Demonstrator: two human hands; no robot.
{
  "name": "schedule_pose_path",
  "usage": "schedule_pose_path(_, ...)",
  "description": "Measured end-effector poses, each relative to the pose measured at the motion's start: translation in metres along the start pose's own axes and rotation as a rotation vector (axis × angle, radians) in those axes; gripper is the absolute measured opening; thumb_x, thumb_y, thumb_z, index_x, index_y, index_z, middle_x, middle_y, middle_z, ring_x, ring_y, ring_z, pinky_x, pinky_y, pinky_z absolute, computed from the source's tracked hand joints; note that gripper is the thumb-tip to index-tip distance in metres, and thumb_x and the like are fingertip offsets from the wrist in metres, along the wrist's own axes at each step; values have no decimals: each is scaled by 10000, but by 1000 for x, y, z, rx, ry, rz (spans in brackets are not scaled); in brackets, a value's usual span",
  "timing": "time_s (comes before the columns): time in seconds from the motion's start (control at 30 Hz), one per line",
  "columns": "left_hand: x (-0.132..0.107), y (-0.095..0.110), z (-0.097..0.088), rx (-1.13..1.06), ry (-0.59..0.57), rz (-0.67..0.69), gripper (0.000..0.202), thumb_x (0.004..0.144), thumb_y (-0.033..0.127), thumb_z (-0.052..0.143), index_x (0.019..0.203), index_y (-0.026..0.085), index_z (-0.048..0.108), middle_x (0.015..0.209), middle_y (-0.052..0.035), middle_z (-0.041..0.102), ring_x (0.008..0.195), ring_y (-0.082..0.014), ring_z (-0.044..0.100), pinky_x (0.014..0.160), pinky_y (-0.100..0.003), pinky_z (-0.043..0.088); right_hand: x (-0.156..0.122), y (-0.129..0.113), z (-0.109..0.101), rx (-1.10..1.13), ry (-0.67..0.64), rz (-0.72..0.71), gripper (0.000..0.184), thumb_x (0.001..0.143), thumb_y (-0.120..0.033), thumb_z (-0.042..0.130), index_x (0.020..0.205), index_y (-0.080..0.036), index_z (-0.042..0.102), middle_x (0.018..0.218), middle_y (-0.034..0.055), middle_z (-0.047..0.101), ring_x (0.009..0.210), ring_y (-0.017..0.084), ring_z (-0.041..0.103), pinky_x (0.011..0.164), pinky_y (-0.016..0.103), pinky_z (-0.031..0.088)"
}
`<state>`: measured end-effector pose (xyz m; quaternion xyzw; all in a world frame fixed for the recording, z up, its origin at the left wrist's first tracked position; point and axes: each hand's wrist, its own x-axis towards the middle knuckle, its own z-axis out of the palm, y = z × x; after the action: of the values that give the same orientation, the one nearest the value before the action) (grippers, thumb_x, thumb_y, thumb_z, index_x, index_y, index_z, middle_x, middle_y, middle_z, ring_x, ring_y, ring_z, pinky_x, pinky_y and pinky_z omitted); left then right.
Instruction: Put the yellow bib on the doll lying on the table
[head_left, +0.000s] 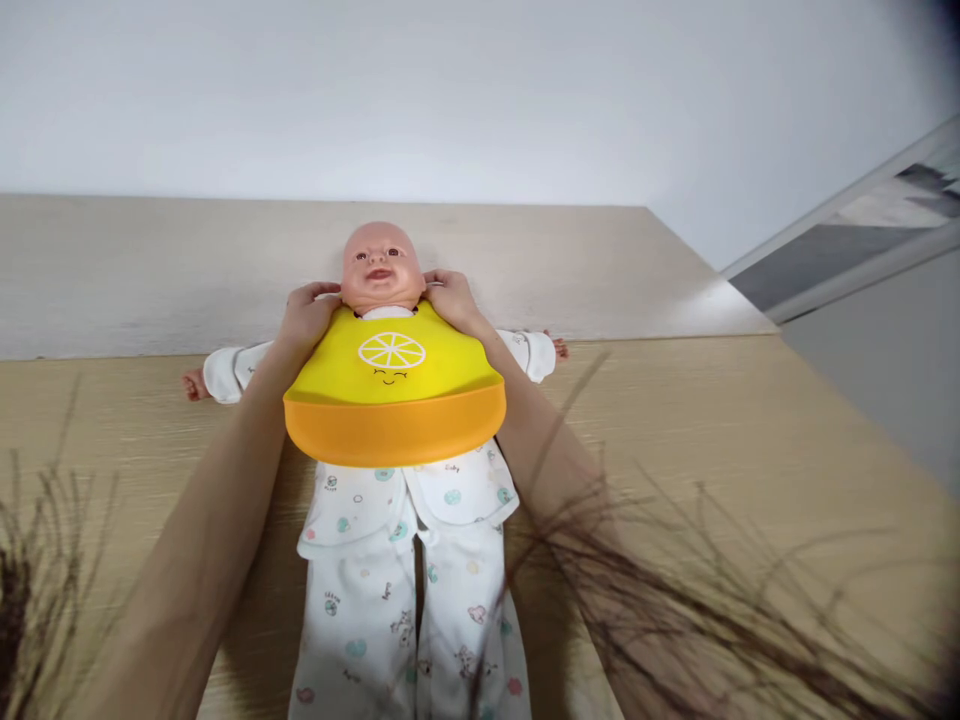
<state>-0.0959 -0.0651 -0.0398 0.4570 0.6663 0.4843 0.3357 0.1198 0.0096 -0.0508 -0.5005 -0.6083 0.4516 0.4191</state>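
Observation:
A baby doll [381,262] in white printed pyjamas lies on its back on a wooden surface [712,420], arms spread. A yellow bib [391,385] with an orange pocket and a lemon face print covers its chest. My left hand [306,315] grips the bib's strap at the doll's neck on the left side, fingers curled. My right hand [450,298] holds the other strap end at the neck on the right side, fingers closed. The strap ends behind the neck are hidden.
The wooden surface steps up behind the doll's head to a paler ledge [150,270] against a white wall. Loose strands of hair [675,600] hang blurred across the lower corners. A window frame [862,230] shows at the right.

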Motion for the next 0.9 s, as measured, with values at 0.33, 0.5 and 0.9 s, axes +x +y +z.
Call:
schedule_pose_path(0.33,-32,22,-13,-109,-29,-113,576,636,289,693,1191,137,710,762,-79,695,670,-229,641,654,-352,515,-26,-7,-21,223,27,149,487,718,-258,633,1196,-167,610,774,10,643,706,170,603,692,302,509)
schedule_pose_path(0.5,-53,30,-28,-66,2,18,439,612,336,676,994,133,753,844,-78,715,768,-211,634,674,-306,490,-65,-16,-43,363,10,126,586,671,-280,719,1226,-198,550,767,-2,646,695,157,613,620,253,466)
schedule_pose_path(0.9,-128,32,-65,-195,-7,-33,411,529,414,756,839,145,770,809,-46,674,646,-126,525,532,-231,405,-156,-9,-65,446,-182,-64,388,685,-371,812,1024,-210,712,961,46,770,935,188,694,839,288,515)
